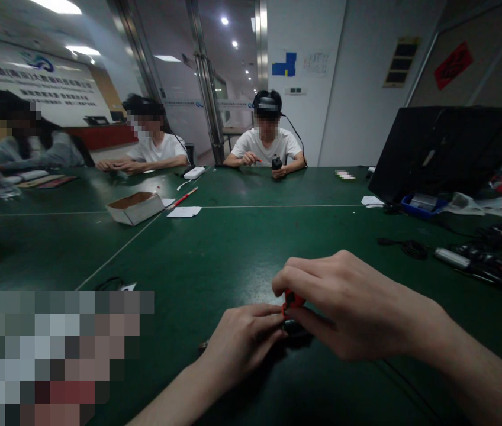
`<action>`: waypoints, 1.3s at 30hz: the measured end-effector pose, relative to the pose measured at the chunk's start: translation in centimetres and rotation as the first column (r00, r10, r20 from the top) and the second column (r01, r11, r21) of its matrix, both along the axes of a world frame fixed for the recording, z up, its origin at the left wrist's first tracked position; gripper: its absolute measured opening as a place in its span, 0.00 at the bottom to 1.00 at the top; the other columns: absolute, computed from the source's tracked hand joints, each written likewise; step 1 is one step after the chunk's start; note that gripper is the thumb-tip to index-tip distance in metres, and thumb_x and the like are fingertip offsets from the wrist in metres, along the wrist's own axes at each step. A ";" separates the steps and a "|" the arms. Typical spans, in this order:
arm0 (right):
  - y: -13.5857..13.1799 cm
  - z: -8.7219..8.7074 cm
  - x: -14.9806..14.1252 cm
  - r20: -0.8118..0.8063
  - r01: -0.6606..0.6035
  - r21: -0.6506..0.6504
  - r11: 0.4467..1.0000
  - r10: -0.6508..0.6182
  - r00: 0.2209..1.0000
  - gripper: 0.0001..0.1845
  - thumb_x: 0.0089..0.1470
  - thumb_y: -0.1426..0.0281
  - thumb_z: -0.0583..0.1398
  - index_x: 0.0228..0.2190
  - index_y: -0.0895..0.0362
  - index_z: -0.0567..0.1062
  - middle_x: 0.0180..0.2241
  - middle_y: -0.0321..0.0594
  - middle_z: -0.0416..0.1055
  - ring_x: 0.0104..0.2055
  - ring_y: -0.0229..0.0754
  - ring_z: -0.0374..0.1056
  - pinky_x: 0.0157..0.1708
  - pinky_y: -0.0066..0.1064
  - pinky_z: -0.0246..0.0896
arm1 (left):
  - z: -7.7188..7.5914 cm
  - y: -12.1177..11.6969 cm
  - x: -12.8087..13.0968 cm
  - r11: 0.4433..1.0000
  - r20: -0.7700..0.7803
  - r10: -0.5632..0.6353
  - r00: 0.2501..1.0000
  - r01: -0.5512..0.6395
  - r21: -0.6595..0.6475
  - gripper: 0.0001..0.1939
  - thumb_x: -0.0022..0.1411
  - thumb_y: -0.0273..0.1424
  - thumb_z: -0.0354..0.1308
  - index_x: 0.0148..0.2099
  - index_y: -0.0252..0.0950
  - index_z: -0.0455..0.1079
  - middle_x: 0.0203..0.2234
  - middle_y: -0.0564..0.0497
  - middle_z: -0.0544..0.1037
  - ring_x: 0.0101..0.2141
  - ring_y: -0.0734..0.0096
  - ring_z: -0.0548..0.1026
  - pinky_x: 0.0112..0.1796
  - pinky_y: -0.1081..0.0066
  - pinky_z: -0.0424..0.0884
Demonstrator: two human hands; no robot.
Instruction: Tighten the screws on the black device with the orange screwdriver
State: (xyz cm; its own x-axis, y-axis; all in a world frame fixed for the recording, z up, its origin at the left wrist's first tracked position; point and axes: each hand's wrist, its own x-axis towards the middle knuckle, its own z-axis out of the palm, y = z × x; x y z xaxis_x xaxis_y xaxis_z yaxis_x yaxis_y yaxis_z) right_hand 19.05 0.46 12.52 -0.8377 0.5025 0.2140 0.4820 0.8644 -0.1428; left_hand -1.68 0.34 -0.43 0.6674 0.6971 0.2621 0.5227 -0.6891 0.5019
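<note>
My right hand (344, 302) is closed, with thumb and fingers pinching a small red-and-black piece (294, 297). Its kind is hidden by the fingers. Just beneath it is a dark, smooth, rounded object (293, 326) low over the green tabletop. My left hand (248, 328) reaches in from the left, its fingers pressed together against that dark object's near side. The two hands almost meet there. A thin dark cable (404, 381) runs along the table below my right forearm.
An open cardboard box (135, 210), white papers (184, 212) and a red pencil-like stick (184, 197) lie farther off. On the right stand a black monitor (450, 154), a blue tray (422, 206) and bundled cables (495, 260). Several people sit around the green table (242, 248).
</note>
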 end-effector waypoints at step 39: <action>0.5 -0.5 0.2 -0.052 0.042 0.091 0.995 -0.038 0.998 0.08 0.60 0.70 0.54 0.42 0.55 0.62 0.33 0.32 0.69 0.28 0.36 0.63 0.23 0.28 0.47 | 1.7 -0.1 0.1 0.986 -0.145 0.089 0.985 -0.108 -0.130 0.14 0.56 0.27 0.62 0.45 0.44 0.76 0.46 0.53 0.77 0.41 0.62 0.77 0.36 0.71 0.71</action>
State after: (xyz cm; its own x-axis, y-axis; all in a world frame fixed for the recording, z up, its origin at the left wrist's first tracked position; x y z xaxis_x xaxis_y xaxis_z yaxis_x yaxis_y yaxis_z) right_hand 19.21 0.94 12.01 -0.8044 0.5116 0.3021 0.5109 0.8552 -0.0879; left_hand -1.63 0.21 1.28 0.6170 0.7839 0.0700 0.6552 -0.5609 0.5060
